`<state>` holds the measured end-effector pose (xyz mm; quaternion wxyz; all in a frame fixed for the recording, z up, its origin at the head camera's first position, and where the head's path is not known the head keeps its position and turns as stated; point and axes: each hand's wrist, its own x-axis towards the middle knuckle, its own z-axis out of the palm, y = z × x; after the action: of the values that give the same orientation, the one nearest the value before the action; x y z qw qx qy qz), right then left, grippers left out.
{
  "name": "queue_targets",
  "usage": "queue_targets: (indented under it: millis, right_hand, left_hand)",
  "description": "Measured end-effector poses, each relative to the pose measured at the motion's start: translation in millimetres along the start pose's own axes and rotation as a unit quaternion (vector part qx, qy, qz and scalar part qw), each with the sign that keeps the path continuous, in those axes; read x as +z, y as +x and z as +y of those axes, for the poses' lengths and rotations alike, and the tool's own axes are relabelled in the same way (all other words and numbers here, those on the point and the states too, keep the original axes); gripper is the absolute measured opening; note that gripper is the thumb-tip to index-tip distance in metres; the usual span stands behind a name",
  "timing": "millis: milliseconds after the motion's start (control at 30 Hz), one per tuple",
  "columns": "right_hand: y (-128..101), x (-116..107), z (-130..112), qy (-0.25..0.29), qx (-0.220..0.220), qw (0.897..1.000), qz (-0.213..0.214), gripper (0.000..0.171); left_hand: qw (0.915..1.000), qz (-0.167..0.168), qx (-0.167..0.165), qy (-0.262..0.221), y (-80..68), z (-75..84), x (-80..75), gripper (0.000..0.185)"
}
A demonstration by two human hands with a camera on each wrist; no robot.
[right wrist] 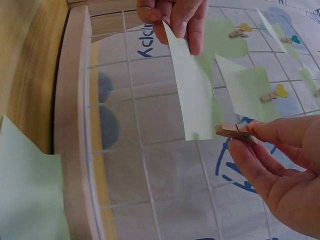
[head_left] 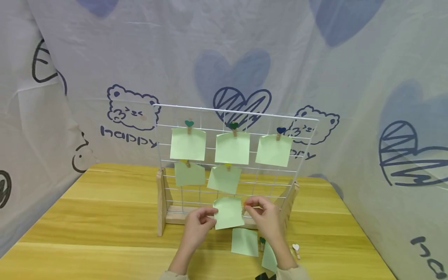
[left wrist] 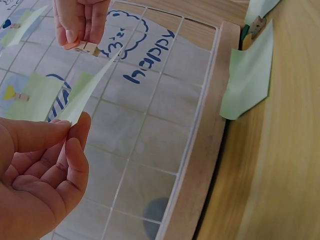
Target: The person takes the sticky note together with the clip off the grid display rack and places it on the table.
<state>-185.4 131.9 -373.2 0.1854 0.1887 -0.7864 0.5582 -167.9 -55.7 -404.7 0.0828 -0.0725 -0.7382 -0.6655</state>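
Observation:
My left hand point(head_left: 197, 227) pinches the left edge of a square pale green paper note point(head_left: 227, 214) between thumb and forefinger, in front of the lower part of a white wire grid point(head_left: 224, 110). My right hand point(head_left: 268, 221), at the note's right side, pinches a small wooden clothespin point(right wrist: 231, 130) with an orange top, mostly covered by the fingertips. In the right wrist view the clothespin's tip is right at the note's edge. Higher on the grid, similar notes hang from heart-topped clothespins: three in the top row point(head_left: 232, 149), two below point(head_left: 224, 181).
The grid stands in a wooden base point(head_left: 161, 202) on a wood-grain table point(head_left: 115, 217). Near my right forearm lie a loose green note point(head_left: 244, 242), another partly hidden note point(head_left: 268, 258), a green-topped clothespin point(head_left: 262, 242) and a white heart clothespin point(head_left: 296, 251). A printed curtain point(head_left: 175, 58) hangs behind.

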Motion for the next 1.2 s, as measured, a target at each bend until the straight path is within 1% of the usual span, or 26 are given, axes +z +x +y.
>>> queue_targets:
  millis: [100,133,200,233,333,433,467,600,767,967,1100,1167,1200]
  right_hand:
    - [-2,4,3,0.006,0.026,1.0,-0.004,0.006]
    - [-2,4,4,0.006,0.034,0.999,-0.007,0.006]
    - [-3,6,6,0.002,0.047,0.999,-0.014,0.006]
    - [-3,7,7,0.001,0.053,0.998,-0.017,0.006]
    - [-3,8,11,-0.001,0.065,0.998,-0.023,0.006]
    - [-3,10,15,-0.013,0.074,0.997,-0.03,0.006]
    - [-3,10,17,-0.016,0.076,0.996,-0.032,0.006]
    - [-3,11,22,-0.027,0.072,0.996,-0.044,0.007]
    - [-4,12,27,-0.031,0.065,0.996,-0.061,0.007]
    - [-6,13,35,-0.042,0.057,0.993,-0.096,0.005]
    - [-7,14,42,-0.03,0.075,0.987,-0.138,0.005]
    - [-8,16,45,-0.012,0.087,0.983,-0.163,0.005]
    - [-8,16,52,0.002,0.079,0.981,-0.176,0.005]
  left_hand:
    - [1.0,0.0,0.004,-0.005,-1.4,-4.6,-2.3,0.02]
    - [0.9999,-0.002,0.014,-0.006,-2.1,-6.9,-3.5,0.019]
    - [0.9996,-0.002,0.024,-0.012,-3.4,-10.6,-5.8,0.018]
    - [0.999,-0.005,0.042,-0.016,-4.2,-12.2,-7.1,0.017]
    - [0.9986,-0.012,0.049,-0.017,-5.4,-16.0,-10.8,0.017]
    - [0.9994,-0.02,0.026,-0.01,-4.7,-17.5,-13.6,0.018]
    - [0.9997,-0.023,0.005,-0.006,-4.3,-17.9,-14.3,0.019]
    - [0.999,-0.037,-0.023,0.0,-3.9,-18.5,-17.0,0.02]
    - [0.9986,-0.043,-0.026,0.02,-5.0,-22.1,-19.1,0.02]
    - [0.9979,-0.051,-0.021,0.035,-6.8,-25.9,-23.6,0.02]
    - [0.9967,-0.06,-0.023,0.05,-7.2,-29.0,-26.8,0.019]
    - [0.9959,-0.066,-0.023,0.058,-7.4,-30.7,-28.4,0.019]
    - [0.9955,-0.068,-0.024,0.061,-7.5,-31.6,-29.0,0.018]
